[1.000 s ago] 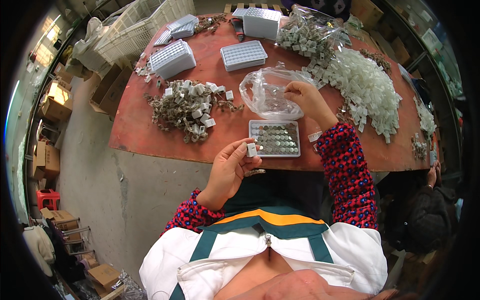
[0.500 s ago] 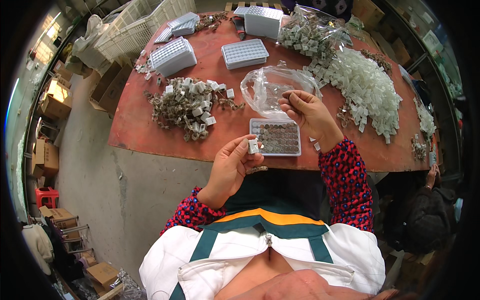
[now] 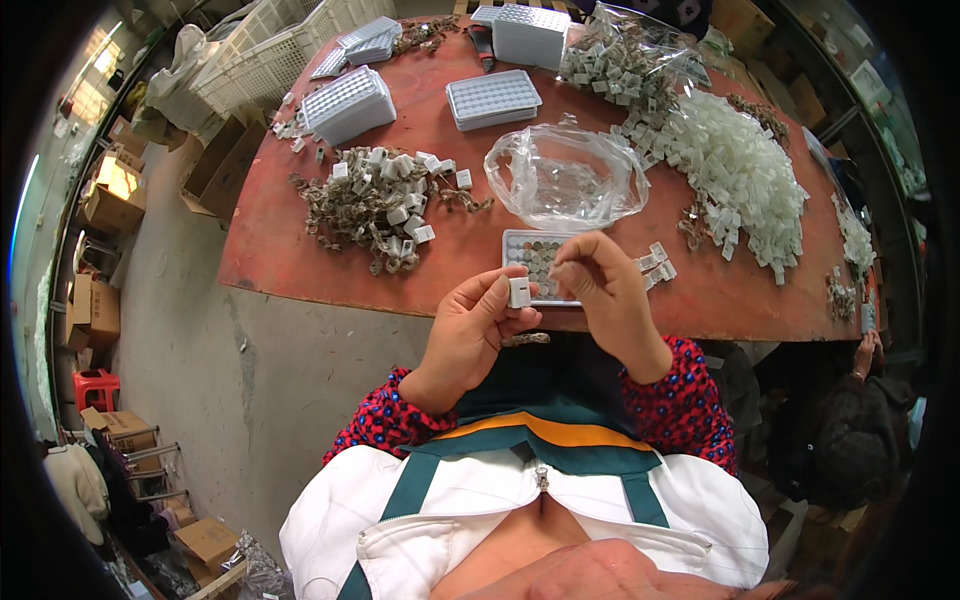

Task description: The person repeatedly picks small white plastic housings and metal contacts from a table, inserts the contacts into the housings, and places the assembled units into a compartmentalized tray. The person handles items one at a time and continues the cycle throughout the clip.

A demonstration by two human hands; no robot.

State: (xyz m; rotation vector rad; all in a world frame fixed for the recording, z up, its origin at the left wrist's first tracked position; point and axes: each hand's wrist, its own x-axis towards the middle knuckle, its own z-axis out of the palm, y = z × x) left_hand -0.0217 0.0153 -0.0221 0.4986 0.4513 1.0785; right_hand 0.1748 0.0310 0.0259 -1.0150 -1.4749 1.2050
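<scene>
Red table, left hand pinching small white box, right hand curled close by, its grip unclear

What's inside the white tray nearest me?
The white tray holds flat round discs in rows. The right hand hides much of its right side, and the white piece in the left hand its lower left; anything there can't be seen.

Workshop, small-parts kind. Red worktable with a loose heap of small white plastic parts on its right side, stacked white trays at its far left. Big white plastic crate just beyond the table's far-left edge. Grey floor left of the table, brown cartons farther left. Co-worker at the table's right end.
</scene>
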